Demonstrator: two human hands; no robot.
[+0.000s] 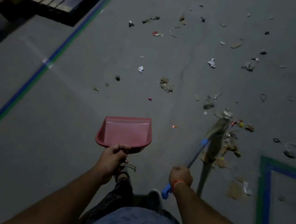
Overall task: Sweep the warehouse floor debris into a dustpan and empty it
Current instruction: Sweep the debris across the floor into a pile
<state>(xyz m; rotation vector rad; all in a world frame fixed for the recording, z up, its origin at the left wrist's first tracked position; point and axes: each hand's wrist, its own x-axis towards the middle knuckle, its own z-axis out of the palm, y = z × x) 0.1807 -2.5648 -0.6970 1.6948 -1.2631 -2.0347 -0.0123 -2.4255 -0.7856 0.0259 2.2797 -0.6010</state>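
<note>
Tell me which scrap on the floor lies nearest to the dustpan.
The small red-orange scrap, lying alone just right of the pink dustpan; all other scraps lie farther off.

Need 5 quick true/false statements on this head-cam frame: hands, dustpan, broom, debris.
1. The left hand holds the pink plastic dustpan. True.
2. The dustpan already holds swept debris. False: its tray shows none.
3. The right hand grips the grey broom handle with blue fittings. True.
4. The broom's bristle head lies left of the dustpan. False: it is to the right, among scattered paper and cardboard scraps.
5. Blue-and-green floor tape runs left of the dustpan. True.
</note>
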